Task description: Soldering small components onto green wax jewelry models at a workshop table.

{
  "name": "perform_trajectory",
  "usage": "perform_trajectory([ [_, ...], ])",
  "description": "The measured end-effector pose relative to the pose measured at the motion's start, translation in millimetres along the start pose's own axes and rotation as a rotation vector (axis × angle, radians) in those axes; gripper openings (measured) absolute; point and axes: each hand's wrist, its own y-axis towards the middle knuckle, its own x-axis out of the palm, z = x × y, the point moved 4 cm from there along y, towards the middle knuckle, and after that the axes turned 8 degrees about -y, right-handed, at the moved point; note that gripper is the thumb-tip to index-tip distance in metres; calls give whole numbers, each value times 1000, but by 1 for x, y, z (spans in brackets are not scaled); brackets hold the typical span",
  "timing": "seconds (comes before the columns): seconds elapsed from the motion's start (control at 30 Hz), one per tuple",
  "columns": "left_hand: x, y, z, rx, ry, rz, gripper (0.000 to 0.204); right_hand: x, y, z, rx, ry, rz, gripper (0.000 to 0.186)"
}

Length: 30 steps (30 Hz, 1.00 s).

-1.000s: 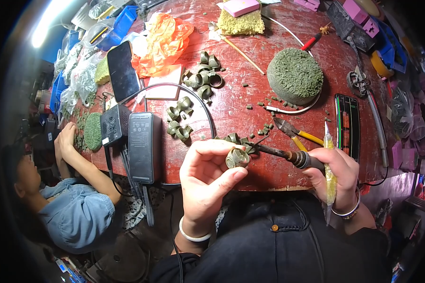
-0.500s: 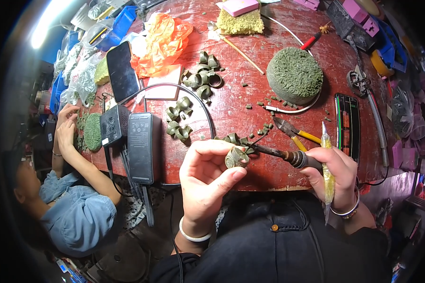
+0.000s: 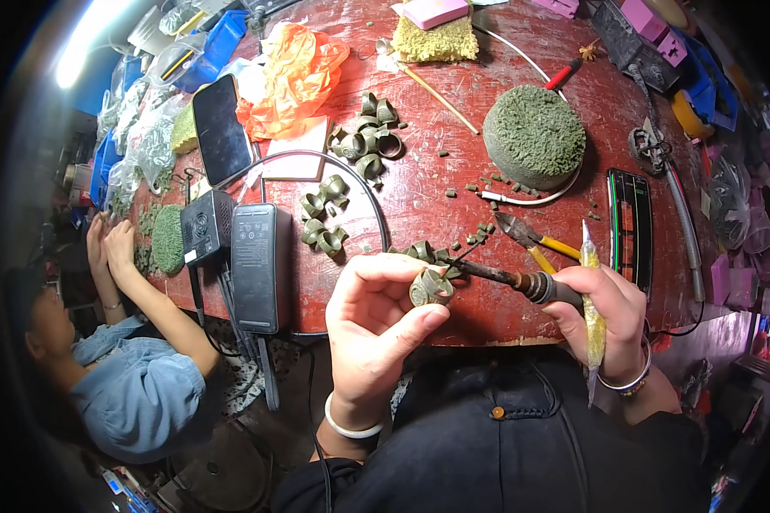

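Observation:
My left hand (image 3: 372, 325) pinches an olive-green ring piece (image 3: 429, 289) between thumb and forefinger. My right hand (image 3: 607, 325) grips a hot-pen tool (image 3: 530, 286), with its thin bent tip at the top of that piece, and also holds a slim yellow-wrapped tool (image 3: 592, 308). Just beyond lie yellow-handled cutters (image 3: 539, 252) and more green pieces (image 3: 419, 251) with small offcuts, partly hidden by my fingers.
The red table (image 3: 436, 188) holds a round green pad (image 3: 535, 132), two phones (image 3: 222, 128) (image 3: 629, 231), loose rings (image 3: 325, 235), a black adapter (image 3: 261, 265), cables, an orange bag (image 3: 291, 77) and side bins. A co-worker (image 3: 137, 393) is at the left with both hands on the table.
The piece in my left hand and the tool tip have shifted very slightly. At the left, the co-worker's hands and arms have moved.

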Motion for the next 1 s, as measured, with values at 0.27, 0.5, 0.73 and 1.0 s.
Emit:
perform_trajectory([
  [0.27, -1, 0, -1, 4, -11, -3, 36, -1, 1, -2, -15, -7, 11, 25],
  [0.5, -1, -1, -1, 8, -9, 0, 36, 0, -1, 0, 2, 7, 9, 25],
  [0.73, -1, 0, -2, 1, -7, -11, 36, 0, -2, 1, 4, 13, 9, 25],
  [1.0, -1, 0, 2, 127, 178, -122, 40, -3, -1, 3, 47, -6, 56, 25],
])
